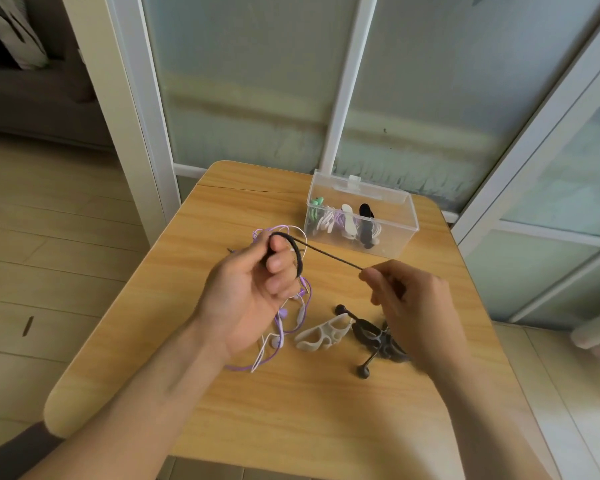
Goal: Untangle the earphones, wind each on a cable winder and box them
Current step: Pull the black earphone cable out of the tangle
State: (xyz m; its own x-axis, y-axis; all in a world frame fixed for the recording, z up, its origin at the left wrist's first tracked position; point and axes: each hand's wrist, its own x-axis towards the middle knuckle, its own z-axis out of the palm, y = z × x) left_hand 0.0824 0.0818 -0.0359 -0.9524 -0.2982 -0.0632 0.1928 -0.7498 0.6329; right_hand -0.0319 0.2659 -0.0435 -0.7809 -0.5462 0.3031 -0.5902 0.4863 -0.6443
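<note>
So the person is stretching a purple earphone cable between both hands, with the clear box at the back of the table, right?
Not quite: the head view shows the cable stretched between the left hand and right hand is black. The purple and white earphones lie tangled under the left hand. The clear box is indeed at the back of the table.

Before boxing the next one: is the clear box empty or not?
Not empty: the clear box already holds several wound earphones.

A light wooden table [291, 410] is filling the middle of the frame. Sitting on it at upper right is a clear plastic box [400, 230]; lying lower centre are a white cable winder [321, 332], a black cable winder [373, 336] and tangled purple and white earphones [284, 327].
</note>
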